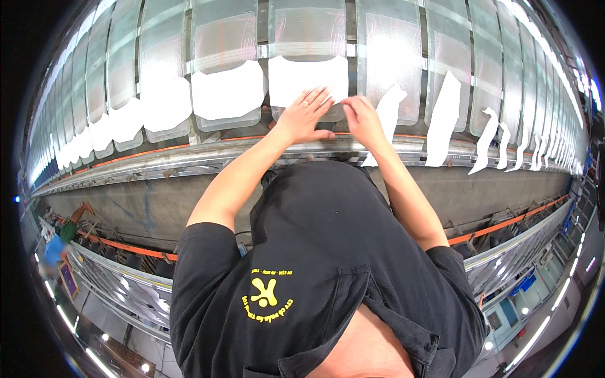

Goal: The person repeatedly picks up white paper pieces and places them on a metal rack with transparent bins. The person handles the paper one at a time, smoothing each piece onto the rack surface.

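Observation:
A white fabric piece (307,74) lies on the near part of a clear, greyish plate (307,25) in front of me. My left hand (305,118) rests flat on its near edge, fingers stretched out and thumb to the side. At its near right corner, my right hand (364,123) has its fingers curled and fingertips together in a pinch. The part of the corner between those fingertips is mostly hidden. Just beyond my right wrist, a narrower white piece (389,110) hangs over the near edge of the neighbouring plate (387,53).
Left of me, a row of plates carries similar white pieces (228,91). To the right, long narrow pieces (443,123) droop over the metal rail (208,151). An orange strip runs along this rail. Behind me stands another rail (504,233); a person (55,246) is at far left.

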The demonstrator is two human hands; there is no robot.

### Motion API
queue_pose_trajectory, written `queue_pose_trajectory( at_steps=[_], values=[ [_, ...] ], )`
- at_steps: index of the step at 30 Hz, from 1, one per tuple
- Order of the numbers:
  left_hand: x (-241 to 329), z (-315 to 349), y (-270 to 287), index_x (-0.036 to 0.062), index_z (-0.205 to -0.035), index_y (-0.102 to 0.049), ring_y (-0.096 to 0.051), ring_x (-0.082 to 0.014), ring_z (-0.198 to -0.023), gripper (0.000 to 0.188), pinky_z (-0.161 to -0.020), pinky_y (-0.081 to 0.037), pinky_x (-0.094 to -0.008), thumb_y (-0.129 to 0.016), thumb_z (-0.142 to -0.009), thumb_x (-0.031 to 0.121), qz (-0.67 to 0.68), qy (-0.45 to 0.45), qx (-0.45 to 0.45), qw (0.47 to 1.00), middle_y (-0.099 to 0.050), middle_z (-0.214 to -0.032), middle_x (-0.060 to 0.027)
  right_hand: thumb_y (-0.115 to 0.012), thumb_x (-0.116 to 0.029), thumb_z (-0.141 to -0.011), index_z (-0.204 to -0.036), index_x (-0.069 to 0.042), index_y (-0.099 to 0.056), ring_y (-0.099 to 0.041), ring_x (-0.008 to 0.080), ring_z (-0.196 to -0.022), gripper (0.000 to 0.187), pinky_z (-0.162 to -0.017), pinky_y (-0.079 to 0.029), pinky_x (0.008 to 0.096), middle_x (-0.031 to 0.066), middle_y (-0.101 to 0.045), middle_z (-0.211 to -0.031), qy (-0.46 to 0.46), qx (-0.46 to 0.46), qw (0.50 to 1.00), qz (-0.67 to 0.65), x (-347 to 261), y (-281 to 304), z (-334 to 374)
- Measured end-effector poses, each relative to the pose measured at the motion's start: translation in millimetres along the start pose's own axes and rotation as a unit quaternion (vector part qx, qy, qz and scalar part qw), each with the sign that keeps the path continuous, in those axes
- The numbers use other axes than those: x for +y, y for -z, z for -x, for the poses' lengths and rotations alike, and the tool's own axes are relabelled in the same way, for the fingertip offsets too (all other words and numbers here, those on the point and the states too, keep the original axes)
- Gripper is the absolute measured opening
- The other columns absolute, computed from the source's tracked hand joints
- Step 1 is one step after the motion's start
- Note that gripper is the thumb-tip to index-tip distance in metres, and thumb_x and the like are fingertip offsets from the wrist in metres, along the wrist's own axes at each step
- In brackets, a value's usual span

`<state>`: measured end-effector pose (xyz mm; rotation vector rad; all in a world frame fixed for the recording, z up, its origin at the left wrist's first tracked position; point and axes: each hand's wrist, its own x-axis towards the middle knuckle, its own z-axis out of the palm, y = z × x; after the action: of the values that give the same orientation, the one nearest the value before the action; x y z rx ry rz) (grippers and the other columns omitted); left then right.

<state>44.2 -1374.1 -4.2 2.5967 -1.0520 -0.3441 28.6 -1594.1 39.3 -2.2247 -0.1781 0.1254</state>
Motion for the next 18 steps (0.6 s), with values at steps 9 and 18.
queue_pose_trajectory(
  at_steps=[9,18],
  values=[
    [-39.0,59.7,3.6,0.0072,-0.156,-0.034,-0.023,-0.0298,-0.153,0.088,-0.124,-0.017,-0.0521,-0.051,-0.094,0.067,-0.050,0.134,0.029,0.989,-0.028,-0.164,-0.0158,-0.070,-0.009,-0.091,-0.101,-0.002,-0.069,-0.064,0.0236,-0.081,0.012,-0.071,-0.051,0.0335,0.0110,-0.065,-0.091,-0.104,0.025,0.994,-0.039,6.1,33.9,56.3],
    [-16.3,51.1,12.6,0.0078,-0.153,-0.038,-0.024,-0.0315,-0.153,0.093,-0.123,-0.021,-0.0534,-0.070,-0.084,0.060,-0.031,0.196,0.017,0.980,-0.030,-0.162,-0.0182,-0.072,-0.015,-0.085,-0.095,-0.003,-0.067,-0.066,0.0331,-0.094,0.016,-0.082,-0.054,0.0450,0.0141,-0.065,-0.098,0.141,-0.116,0.983,0.036,-16.2,-57.3,-24.9]
  ],
)
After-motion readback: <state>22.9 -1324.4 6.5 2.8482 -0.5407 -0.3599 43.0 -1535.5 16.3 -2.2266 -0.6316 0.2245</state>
